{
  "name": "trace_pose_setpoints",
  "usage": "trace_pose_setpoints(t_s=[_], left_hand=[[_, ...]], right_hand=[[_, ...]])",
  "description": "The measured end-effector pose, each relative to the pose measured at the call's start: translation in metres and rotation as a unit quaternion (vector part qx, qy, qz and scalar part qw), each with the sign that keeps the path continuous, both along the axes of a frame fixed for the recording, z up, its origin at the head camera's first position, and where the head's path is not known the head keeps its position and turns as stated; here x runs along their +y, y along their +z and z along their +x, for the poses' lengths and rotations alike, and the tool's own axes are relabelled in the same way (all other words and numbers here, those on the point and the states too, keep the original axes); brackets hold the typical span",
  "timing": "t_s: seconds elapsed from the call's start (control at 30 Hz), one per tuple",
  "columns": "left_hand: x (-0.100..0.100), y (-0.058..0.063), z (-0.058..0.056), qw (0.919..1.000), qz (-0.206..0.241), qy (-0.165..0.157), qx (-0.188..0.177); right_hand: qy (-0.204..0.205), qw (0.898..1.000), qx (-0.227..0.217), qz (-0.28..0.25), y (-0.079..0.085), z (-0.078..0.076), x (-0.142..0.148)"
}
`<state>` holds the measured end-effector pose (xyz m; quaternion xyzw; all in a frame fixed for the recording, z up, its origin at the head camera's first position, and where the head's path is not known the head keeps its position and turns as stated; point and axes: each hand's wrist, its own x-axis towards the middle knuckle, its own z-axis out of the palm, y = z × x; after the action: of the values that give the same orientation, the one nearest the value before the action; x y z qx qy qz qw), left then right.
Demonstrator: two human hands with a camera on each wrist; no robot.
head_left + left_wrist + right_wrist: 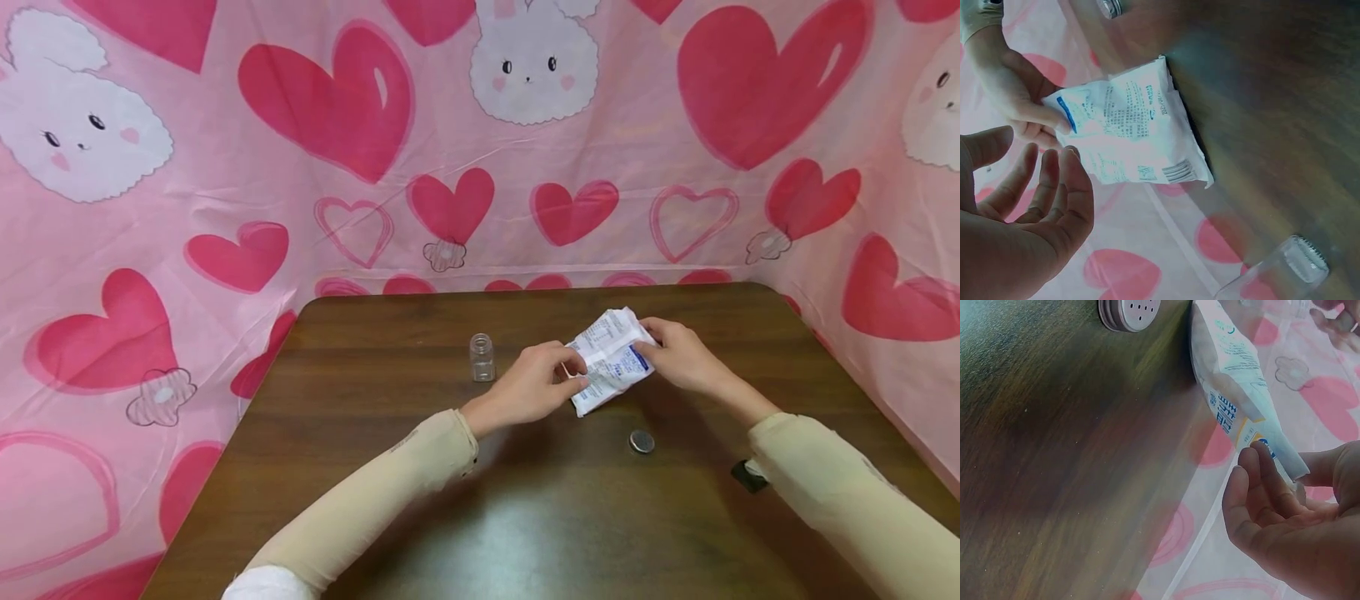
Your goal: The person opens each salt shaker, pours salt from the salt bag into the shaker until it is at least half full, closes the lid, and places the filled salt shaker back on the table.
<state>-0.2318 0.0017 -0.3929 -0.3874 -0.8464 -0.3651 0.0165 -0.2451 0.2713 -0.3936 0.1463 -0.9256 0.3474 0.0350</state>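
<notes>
My right hand (pixel 684 360) pinches one corner of a white plastic packet (pixel 617 367) with blue print, thumb on one face and fingers on the other. The packet slants above the table; its barcode shows in the left wrist view. My left hand (pixel 531 385) is by the packet's left side, fingers loosely bent. In the left wrist view a gap shows between that hand (pixel 1035 206) and the packet (pixel 1129 131). A small clear glass jar (pixel 482 363) stands uncapped to the left. The metal shaker lid (pixel 1134 314), pierced with holes, lies on the table below the packet.
The brown wooden table (pixel 360 467) has rounded far corners. A pink cloth (pixel 450 150) printed with hearts and rabbits hangs behind it and along both sides. A small black piece (pixel 748 476) sits below the right sleeve.
</notes>
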Motion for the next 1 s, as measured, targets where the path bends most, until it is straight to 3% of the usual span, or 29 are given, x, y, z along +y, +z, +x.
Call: trace_pose_setpoints(t_s=[0.27, 0.5, 0.83, 1.0], left_hand=[[0.009, 0.01, -0.01, 0.9997, -0.015, -0.014, 0.013], [0.021, 0.016, -0.022, 0.9989, -0.036, -0.015, 0.025], [0.04, 0.023, -0.04, 0.9968, -0.07, -0.006, 0.036], [0.047, 0.026, -0.045, 0.9955, -0.085, -0.005, 0.042]], right_hand=[[0.002, 1.0, -0.02, -0.013, -0.002, 0.001, 0.0], [-0.008, 0.996, -0.071, -0.048, -0.007, 0.003, 0.007], [-0.057, 0.989, -0.115, -0.077, -0.012, 0.018, 0.004], [-0.063, 0.982, -0.139, -0.111, -0.018, 0.025, 0.001]])
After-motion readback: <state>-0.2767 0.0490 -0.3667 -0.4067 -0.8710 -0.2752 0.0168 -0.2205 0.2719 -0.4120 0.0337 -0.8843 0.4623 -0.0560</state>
